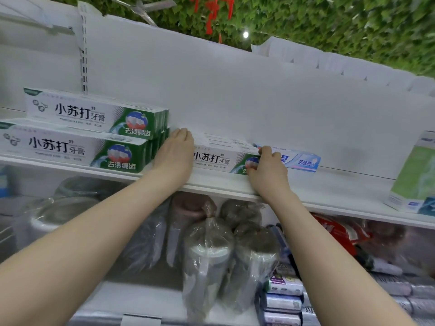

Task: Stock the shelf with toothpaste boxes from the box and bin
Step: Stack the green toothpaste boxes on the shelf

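Several white-and-green toothpaste boxes (219, 158) lie in a row on the white shelf (223, 184), held between my two hands. My left hand (175, 156) lies with straight fingers against their left end. My right hand (267, 168) curls its fingers over their right end. To the left, two stacked tiers of the same white-and-green boxes (77, 135) fill the shelf. A light blue toothpaste box (301, 162) lies just behind my right hand. The supply box and bin are out of view.
A tall green-and-white carton (414, 177) stands at the shelf's right end, with bare shelf between it and the blue box. Below the shelf sit plastic-wrapped jars (207, 255), a red packet (339, 231) and stacked small packs (284, 300).
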Action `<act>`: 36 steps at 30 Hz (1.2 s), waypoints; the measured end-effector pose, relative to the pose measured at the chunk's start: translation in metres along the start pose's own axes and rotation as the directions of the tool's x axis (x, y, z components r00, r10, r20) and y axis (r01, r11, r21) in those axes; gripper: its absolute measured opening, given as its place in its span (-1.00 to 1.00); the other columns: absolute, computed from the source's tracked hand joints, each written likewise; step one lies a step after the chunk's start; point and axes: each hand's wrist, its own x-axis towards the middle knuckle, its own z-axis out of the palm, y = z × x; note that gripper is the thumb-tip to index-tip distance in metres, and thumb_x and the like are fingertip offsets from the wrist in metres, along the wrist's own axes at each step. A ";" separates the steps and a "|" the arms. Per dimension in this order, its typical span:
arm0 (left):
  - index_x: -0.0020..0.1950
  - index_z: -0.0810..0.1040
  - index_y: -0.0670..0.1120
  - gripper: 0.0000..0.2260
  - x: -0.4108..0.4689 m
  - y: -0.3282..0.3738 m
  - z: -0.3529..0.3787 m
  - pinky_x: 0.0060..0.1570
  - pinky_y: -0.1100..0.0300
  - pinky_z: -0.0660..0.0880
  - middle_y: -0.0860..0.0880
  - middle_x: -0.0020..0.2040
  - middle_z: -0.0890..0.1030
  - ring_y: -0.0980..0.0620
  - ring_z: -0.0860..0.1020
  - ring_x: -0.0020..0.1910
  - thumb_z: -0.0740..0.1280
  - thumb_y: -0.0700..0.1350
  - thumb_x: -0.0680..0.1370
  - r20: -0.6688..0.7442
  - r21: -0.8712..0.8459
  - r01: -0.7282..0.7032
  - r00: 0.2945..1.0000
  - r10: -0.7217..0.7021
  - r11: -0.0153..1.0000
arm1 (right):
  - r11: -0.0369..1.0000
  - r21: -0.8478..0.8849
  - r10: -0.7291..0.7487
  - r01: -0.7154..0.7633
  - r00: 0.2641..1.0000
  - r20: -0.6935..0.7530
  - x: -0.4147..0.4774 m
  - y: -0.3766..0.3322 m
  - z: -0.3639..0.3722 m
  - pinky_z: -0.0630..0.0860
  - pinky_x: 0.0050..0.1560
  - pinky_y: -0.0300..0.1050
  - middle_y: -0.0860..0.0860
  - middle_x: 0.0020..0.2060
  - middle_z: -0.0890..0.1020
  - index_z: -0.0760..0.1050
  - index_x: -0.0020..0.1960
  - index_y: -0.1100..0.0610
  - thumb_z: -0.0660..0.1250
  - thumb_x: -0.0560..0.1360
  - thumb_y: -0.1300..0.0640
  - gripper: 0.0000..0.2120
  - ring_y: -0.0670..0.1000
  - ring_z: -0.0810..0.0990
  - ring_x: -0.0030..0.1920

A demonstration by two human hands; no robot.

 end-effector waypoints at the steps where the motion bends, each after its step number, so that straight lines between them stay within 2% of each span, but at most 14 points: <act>1: 0.50 0.18 -0.28 -0.46 -0.005 0.003 -0.002 0.45 0.10 0.16 -0.17 0.49 0.26 -0.10 0.20 0.49 0.19 -0.39 0.52 -0.020 -0.018 -0.014 1.000 0.014 1.000 | 1.000 0.002 0.000 0.000 1.000 -0.021 -0.005 -0.001 -0.002 0.26 -0.09 -0.08 0.23 0.25 0.39 0.24 0.44 0.18 0.27 0.59 0.15 -0.54 0.26 0.49 0.08; 6: 0.48 0.29 -0.22 -0.57 -0.047 0.021 -0.009 0.47 0.08 0.13 -0.12 0.48 0.33 -0.10 0.17 0.52 0.20 -0.26 0.60 -0.076 -0.096 -0.092 0.994 0.085 0.991 | 0.989 0.044 -0.128 0.138 0.977 -0.173 -0.048 -0.009 -0.013 0.27 -0.04 -0.09 0.18 0.22 0.43 0.38 0.33 0.21 0.27 0.54 0.24 -0.64 0.21 0.47 0.12; 10: 0.35 0.48 -0.18 -0.66 -0.096 0.031 -0.024 0.36 0.07 0.32 -0.09 0.34 0.49 -0.09 0.36 0.40 0.27 -0.24 0.57 -0.156 -0.155 -0.127 0.982 0.103 0.980 | 0.968 0.066 -0.225 0.241 0.956 -0.188 -0.098 -0.015 -0.020 0.35 0.10 0.00 0.15 0.18 0.48 0.44 0.28 0.19 0.29 0.49 0.25 -0.64 0.18 0.46 0.15; 15: 0.25 0.57 -0.18 -0.69 -0.166 0.027 -0.032 0.28 0.05 0.40 -0.11 0.21 0.59 -0.12 0.50 0.23 0.34 -0.23 0.51 -0.133 -0.169 -0.093 0.989 0.071 0.981 | 0.937 0.129 -0.295 0.324 0.934 -0.205 -0.160 -0.012 -0.009 0.38 0.10 0.01 0.17 0.11 0.53 0.51 0.19 0.20 0.31 0.44 0.28 -0.69 0.21 0.47 0.12; 23: 0.34 0.51 -0.13 -0.67 -0.305 -0.029 -0.037 0.25 0.10 0.37 -0.08 0.28 0.55 -0.08 0.48 0.27 0.30 -0.15 0.58 0.128 -0.107 0.128 0.985 -0.114 0.986 | 0.922 0.234 -0.331 0.310 0.942 0.054 -0.284 -0.029 0.036 0.42 0.08 0.00 0.15 0.12 0.51 0.51 0.20 0.18 0.32 0.47 0.28 -0.70 0.19 0.48 0.14; 27: 0.37 0.49 -0.11 -0.66 -0.357 -0.070 -0.039 0.28 0.09 0.34 -0.06 0.30 0.54 -0.08 0.46 0.29 0.28 -0.12 0.59 0.227 -0.062 0.174 0.961 -0.155 0.983 | 0.924 0.251 -0.335 0.288 0.927 0.169 -0.341 -0.052 0.069 0.42 0.10 -0.01 0.09 0.15 0.51 0.48 0.23 0.14 0.33 0.50 0.24 -0.70 0.14 0.48 0.16; 33: 0.34 0.51 -0.08 -0.66 -0.420 -0.152 -0.050 0.17 0.06 0.42 -0.07 0.22 0.59 -0.11 0.51 0.22 0.31 -0.12 0.55 0.285 -0.029 0.179 0.945 -0.164 0.983 | 0.931 0.263 -0.322 0.255 0.911 0.258 -0.411 -0.112 0.126 0.47 0.05 0.00 0.09 0.16 0.54 0.50 0.24 0.12 0.31 0.51 0.20 -0.70 0.13 0.49 0.15; 36: 0.33 0.52 -0.10 -0.68 -0.450 -0.202 -0.054 0.17 0.07 0.42 -0.06 0.22 0.59 -0.10 0.51 0.22 0.30 -0.13 0.57 0.334 -0.028 0.197 0.926 -0.177 0.980 | 0.943 0.248 -0.297 0.222 0.899 0.322 -0.445 -0.147 0.158 0.46 0.09 0.00 0.07 0.20 0.54 0.49 0.26 0.11 0.31 0.50 0.21 -0.67 0.12 0.48 0.19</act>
